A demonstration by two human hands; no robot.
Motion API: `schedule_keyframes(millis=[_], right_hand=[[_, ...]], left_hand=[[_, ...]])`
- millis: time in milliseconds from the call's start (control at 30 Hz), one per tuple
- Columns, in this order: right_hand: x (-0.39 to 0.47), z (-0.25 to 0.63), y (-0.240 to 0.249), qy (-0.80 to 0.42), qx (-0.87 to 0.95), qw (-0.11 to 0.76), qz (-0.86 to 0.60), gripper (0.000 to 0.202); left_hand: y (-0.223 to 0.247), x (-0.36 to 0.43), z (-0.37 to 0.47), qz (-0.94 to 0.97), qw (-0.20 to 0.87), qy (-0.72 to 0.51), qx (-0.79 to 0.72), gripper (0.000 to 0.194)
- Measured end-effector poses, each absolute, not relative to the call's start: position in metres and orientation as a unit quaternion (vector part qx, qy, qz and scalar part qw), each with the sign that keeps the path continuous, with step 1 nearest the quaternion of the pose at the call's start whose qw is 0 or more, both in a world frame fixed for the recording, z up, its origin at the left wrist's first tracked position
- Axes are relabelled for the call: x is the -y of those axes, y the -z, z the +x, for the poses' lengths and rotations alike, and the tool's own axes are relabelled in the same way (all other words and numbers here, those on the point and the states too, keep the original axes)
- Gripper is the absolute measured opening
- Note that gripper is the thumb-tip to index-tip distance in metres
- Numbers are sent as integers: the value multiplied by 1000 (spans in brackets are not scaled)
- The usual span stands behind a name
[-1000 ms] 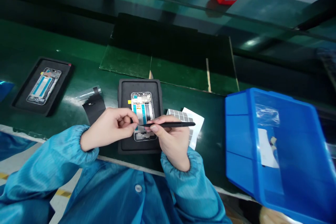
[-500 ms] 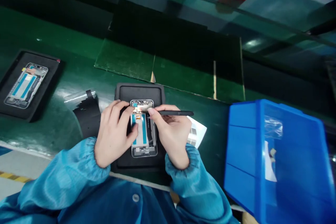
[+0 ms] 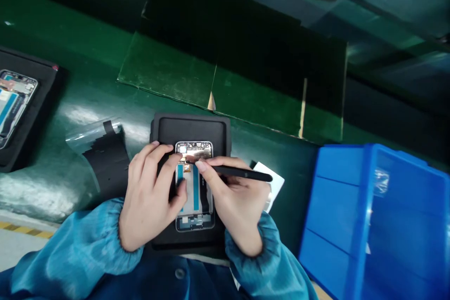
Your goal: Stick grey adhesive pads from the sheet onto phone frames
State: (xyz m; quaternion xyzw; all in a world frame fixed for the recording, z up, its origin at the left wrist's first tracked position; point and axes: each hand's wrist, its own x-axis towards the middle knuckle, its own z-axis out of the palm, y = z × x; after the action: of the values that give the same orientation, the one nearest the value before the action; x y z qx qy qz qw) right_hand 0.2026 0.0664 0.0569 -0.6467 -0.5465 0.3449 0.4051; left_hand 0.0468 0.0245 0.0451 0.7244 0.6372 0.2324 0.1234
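Sitting at the near edge of the green bench (image 3: 87,47), a black tray (image 3: 191,126) carries the work. Over it, the left hand (image 3: 151,197) is spread, fingertips along the left side of an open phone frame (image 3: 191,199), with nothing visible in its grasp; the right hand (image 3: 241,201) pinches a slim black tool (image 3: 242,173). The frame lies flat in the tray, inner parts bare. The work looks partway along: two blue strips (image 3: 196,187) are laid lengthwise and a dark ribbon (image 3: 204,200) runs down the right side, while the small parts toward the far end seem to be the unsettled portion, since the tool points there. Fingers cover much of that spot, so whether the tip touches, and how much is left, cannot be told.

Beyond, a dark green board (image 3: 168,63) spans the far middle, and a blue bin (image 3: 337,206) stands at right, both apart from the hands. At far left, a second tray (image 3: 35,63) holds another open frame (image 3: 19,103), cut off by the view's edge. A black sheet (image 3: 108,161) lies just left of the near tray; at right, the right hand partly hides a white sheet (image 3: 277,180). Neither sheet appears to obstruct the work.
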Motion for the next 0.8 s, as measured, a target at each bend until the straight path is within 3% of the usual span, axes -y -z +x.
schedule_keyframes(millis=[800], right_hand=[[-67, 203, -57, -341, 558, 396, -646, 10]], left_hand=[[-45, -26, 46, 728, 120, -233, -634, 40]])
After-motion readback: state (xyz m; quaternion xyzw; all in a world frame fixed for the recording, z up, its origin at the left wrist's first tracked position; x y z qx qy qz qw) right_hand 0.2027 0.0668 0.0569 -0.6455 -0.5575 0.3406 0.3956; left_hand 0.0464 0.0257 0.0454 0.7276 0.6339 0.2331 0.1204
